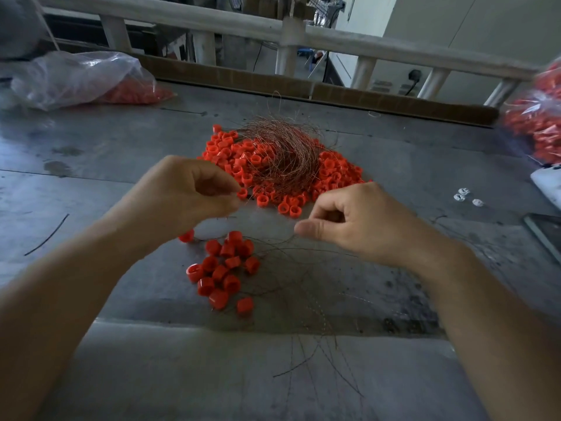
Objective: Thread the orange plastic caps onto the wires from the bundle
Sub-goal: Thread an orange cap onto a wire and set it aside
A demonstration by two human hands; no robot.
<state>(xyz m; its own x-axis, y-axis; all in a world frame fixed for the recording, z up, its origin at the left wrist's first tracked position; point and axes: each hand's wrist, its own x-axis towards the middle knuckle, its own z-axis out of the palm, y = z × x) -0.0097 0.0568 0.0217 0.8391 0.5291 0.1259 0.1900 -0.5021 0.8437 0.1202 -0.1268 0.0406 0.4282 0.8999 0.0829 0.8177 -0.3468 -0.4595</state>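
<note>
Over the grey table (121, 138), the left hand (185, 192) is pinching an orange cap (242, 193) just up-left of the wire (288, 236) the right hand (355, 220) is pinching.

Workshop (metal bench (121, 141), bagged caps (136, 93))

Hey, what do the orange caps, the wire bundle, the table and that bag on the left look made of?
The caps look like moulded plastic: smooth, slight sheen, uniform orange. The wire bundle is likely copper or copper-coloured metal, since its fine strands glint reddish-brown. The table is probably sheet metal, dull grey, stained and scuffed, though that is not certain. The bag is thin clear plastic film, crinkled and glossy.
</note>
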